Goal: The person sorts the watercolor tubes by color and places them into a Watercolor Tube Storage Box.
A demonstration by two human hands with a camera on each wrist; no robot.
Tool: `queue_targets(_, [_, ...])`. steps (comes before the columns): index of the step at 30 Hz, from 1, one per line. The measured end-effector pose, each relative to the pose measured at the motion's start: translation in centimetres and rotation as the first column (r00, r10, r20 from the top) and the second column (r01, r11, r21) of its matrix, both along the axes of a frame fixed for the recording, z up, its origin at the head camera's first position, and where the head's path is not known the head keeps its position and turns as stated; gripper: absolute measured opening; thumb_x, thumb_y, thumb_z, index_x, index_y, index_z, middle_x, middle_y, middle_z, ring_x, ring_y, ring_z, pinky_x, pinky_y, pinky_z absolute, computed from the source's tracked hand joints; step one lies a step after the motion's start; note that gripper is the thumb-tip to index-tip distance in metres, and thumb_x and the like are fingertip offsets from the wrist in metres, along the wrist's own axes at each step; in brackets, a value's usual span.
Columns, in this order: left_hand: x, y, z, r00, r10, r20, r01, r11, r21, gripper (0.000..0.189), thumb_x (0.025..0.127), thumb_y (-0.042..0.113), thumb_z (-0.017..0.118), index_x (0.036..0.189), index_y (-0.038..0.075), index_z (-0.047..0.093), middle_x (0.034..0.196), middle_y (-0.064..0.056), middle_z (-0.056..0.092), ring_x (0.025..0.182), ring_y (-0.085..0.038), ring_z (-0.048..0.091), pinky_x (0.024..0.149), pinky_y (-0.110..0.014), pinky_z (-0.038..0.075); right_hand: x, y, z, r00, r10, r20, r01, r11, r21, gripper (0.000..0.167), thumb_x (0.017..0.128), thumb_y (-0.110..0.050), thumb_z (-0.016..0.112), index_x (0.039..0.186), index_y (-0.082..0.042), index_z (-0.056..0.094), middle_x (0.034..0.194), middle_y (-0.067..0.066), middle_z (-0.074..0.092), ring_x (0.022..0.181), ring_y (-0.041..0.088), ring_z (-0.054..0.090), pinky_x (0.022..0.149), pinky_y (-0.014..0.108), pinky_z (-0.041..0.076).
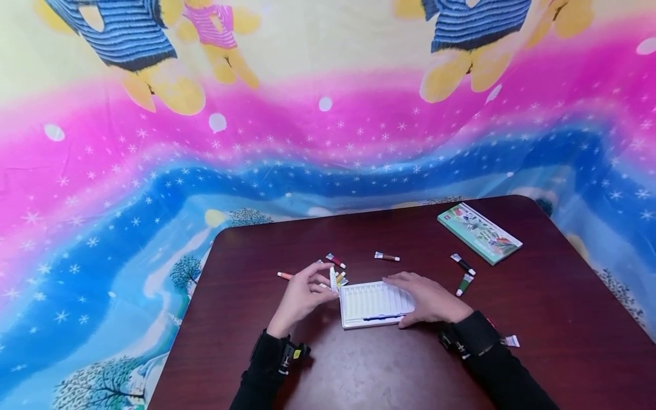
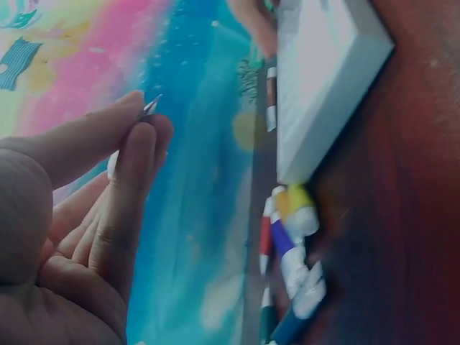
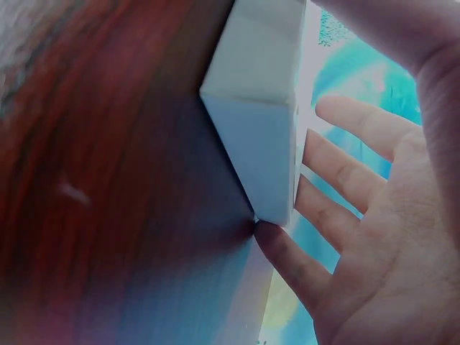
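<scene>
My left hand [image 1: 302, 295] pinches a small white paint tube [image 1: 333, 279] between thumb and fingers, upright by the left edge of a white ribbed plastic tray [image 1: 357, 307]. In the left wrist view only the tube's silvery end [image 2: 151, 107] shows past the fingertips. A thin dark blue stick, perhaps a paintbrush [image 1: 381, 317], lies along the tray's near side. My right hand [image 1: 431, 299] rests at the tray's right end, covering part of it. In the right wrist view its fingers [image 3: 338, 172] are extended, with some touching the tray's side [image 3: 255, 151].
Several paint tubes lie loose on the dark wooden table [image 1: 246, 341]: yellow and blue ones left of the tray, a red tube [image 1: 336, 261] and a brown tube [image 1: 387, 257] behind, a black tube [image 1: 463, 263] and a green tube [image 1: 464, 284] right. An illustrated box [image 1: 480, 232] lies back right.
</scene>
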State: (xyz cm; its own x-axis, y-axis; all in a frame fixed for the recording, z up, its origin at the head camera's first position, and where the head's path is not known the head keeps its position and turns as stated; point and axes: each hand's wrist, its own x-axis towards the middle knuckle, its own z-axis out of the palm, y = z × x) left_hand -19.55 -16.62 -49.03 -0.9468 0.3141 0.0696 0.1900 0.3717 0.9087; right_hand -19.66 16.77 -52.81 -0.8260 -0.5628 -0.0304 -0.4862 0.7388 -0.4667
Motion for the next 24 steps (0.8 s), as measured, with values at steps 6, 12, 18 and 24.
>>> queue_targets(6, [-0.1, 0.8, -1.7, 0.999, -0.031, -0.006, 0.031, 0.998, -0.063, 0.061, 0.082, 0.009, 0.088, 0.137, 0.005, 0.064, 0.094, -0.008, 0.076, 0.078, -0.012, 0.074, 0.073, -0.025, 0.06, -0.1, -0.1, -0.2, 1.0, -0.012, -0.019, 0.012, 1.0, -0.007, 0.102, 0.07, -0.049, 0.095, 0.154, -0.014, 0.051, 0.149, 0.01, 0.055, 0.13, 0.029, 0.054, 0.103, 0.053, 0.05])
queue_targets(12, [-0.2, 2.0, -3.7, 0.997, -0.035, -0.065, 0.023, 0.983, -0.181, 0.06, 0.08, 0.008, 0.089, 0.135, 0.005, 0.065, 0.091, -0.005, 0.075, 0.076, -0.008, 0.071, 0.071, -0.022, 0.058, -0.1, 0.0, -0.5, 0.999, -0.018, -0.026, 0.019, 1.0, 0.006, 0.102, 0.069, -0.051, 0.094, 0.154, -0.013, 0.051, 0.151, 0.01, 0.055, 0.132, 0.029, 0.053, 0.105, 0.053, 0.05])
queue_targets(18, [0.0, 2.6, -3.7, 0.99, -0.033, -0.135, -0.007, 0.958, -0.286, 0.058, 0.078, 0.008, 0.09, 0.13, 0.002, 0.067, 0.085, -0.002, 0.069, 0.071, -0.005, 0.065, 0.068, -0.021, 0.056, -0.2, -0.1, -0.5, 0.999, -0.024, -0.025, 0.024, 1.0, -0.001, 0.102, 0.069, -0.052, 0.094, 0.153, -0.013, 0.052, 0.15, 0.01, 0.055, 0.132, 0.029, 0.053, 0.106, 0.053, 0.05])
queue_targets(24, [0.3, 2.9, -3.4, 0.99, -0.049, -0.135, -0.018, 0.891, -0.453, 0.054, 0.081, 0.02, 0.089, 0.128, 0.005, 0.068, 0.085, 0.0, 0.064, 0.069, -0.003, 0.056, 0.064, -0.02, 0.049, 0.0, -0.2, -0.2, 0.999, -0.027, -0.026, 0.026, 1.0, -0.005, 0.101, 0.07, -0.05, 0.095, 0.153, -0.012, 0.052, 0.151, 0.011, 0.055, 0.132, 0.031, 0.053, 0.105, 0.055, 0.05])
